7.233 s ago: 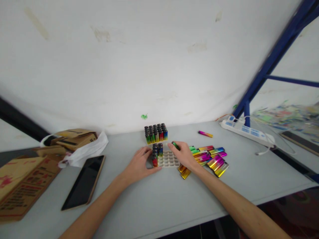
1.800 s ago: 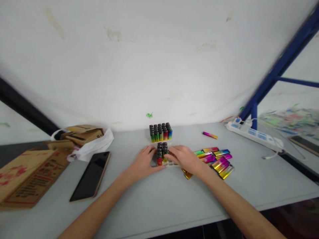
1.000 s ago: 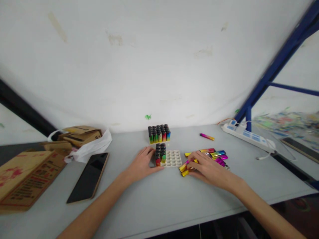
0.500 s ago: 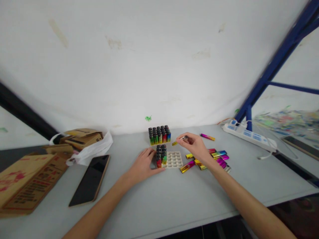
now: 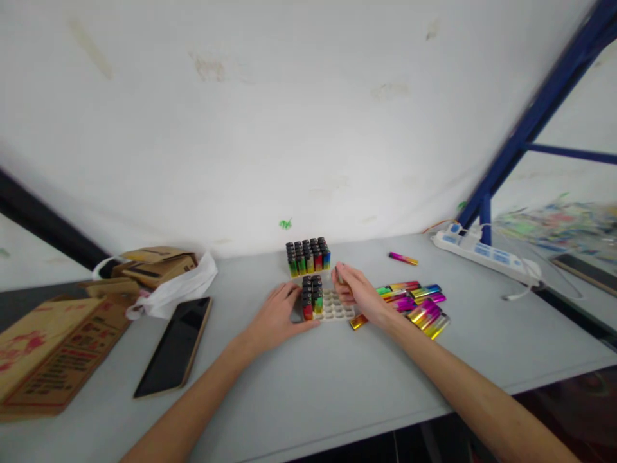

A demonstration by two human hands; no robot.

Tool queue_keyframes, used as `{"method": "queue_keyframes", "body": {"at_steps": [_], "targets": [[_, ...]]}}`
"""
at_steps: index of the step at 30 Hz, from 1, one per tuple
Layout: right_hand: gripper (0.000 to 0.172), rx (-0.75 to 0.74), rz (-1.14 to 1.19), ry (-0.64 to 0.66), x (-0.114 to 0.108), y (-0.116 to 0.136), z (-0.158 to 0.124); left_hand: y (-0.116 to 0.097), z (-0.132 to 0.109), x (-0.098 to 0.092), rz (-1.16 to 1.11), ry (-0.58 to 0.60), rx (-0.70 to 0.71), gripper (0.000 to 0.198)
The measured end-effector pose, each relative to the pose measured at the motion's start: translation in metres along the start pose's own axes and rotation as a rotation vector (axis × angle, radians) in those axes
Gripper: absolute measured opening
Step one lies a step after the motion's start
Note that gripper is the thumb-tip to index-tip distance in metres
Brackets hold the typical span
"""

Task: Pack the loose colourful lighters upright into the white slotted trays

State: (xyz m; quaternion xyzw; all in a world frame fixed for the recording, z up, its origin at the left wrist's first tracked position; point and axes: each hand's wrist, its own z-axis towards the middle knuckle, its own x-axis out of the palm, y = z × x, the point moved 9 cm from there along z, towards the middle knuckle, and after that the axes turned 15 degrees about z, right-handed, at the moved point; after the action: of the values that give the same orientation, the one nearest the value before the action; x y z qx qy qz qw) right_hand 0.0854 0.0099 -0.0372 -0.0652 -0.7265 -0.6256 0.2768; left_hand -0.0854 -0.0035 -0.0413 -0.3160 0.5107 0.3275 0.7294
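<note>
A white tray with round holes (image 5: 336, 309) lies on the grey table; several upright lighters (image 5: 312, 296) fill its left columns. My left hand (image 5: 277, 315) rests flat against the tray's left side, fingers apart. My right hand (image 5: 355, 292) hovers over the tray's far right part, fingers pinched on a lighter (image 5: 339, 275) held upright. A pile of shiny multicoloured lighters (image 5: 415, 302) lies just right of that hand, one gold lighter (image 5: 358, 321) apart by the tray. A full block of upright lighters (image 5: 308, 256) stands behind the tray.
A black phone (image 5: 176, 344) lies to the left, with cardboard boxes (image 5: 53, 347) and a white bag (image 5: 178, 286) beyond it. A single pink lighter (image 5: 403, 258) and a white power strip (image 5: 486, 258) sit at the back right. A blue frame post (image 5: 520, 128) rises on the right.
My right hand went to the loose pile, lifted one lighter, and has come back over the tray with it. My left hand stayed at the tray's left side.
</note>
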Motion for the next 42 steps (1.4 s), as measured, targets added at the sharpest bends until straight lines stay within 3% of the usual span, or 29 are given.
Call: {"method": "queue_keyframes", "body": {"at_steps": [4, 10, 14, 20, 26, 31, 36, 42], "targets": [[0.068, 0.034, -0.027, -0.08, -0.004, -0.008, 0.001, 0.002, 0.0, 0.001, -0.007, 0.004, -0.014, 0.068], [0.05, -0.042, -0.181, -0.224, -0.018, -0.007, -0.003, 0.002, 0.0, -0.001, -0.032, -0.008, -0.02, 0.066], [0.046, -0.037, -0.159, -0.244, -0.019, -0.006, -0.003, 0.001, 0.0, -0.002, -0.024, -0.01, -0.014, 0.066], [0.054, -0.022, -0.087, -0.236, -0.016, -0.007, -0.002, 0.001, 0.0, -0.001, -0.016, 0.007, -0.017, 0.066], [0.047, -0.043, -0.18, -0.24, -0.019, -0.008, -0.002, 0.002, 0.0, -0.002, -0.009, -0.008, -0.008, 0.064], [0.058, -0.055, -0.207, -0.196, -0.019, -0.007, -0.001, 0.003, -0.001, -0.003, -0.025, -0.03, -0.007, 0.065], [0.064, -0.226, -0.419, -0.085, -0.004, 0.015, -0.01, 0.001, 0.0, -0.003, -0.032, -0.034, 0.0, 0.061], [0.045, -0.531, -0.771, 0.079, 0.027, 0.045, -0.03, -0.001, 0.001, -0.003, -0.029, -0.015, -0.001, 0.061]]}}
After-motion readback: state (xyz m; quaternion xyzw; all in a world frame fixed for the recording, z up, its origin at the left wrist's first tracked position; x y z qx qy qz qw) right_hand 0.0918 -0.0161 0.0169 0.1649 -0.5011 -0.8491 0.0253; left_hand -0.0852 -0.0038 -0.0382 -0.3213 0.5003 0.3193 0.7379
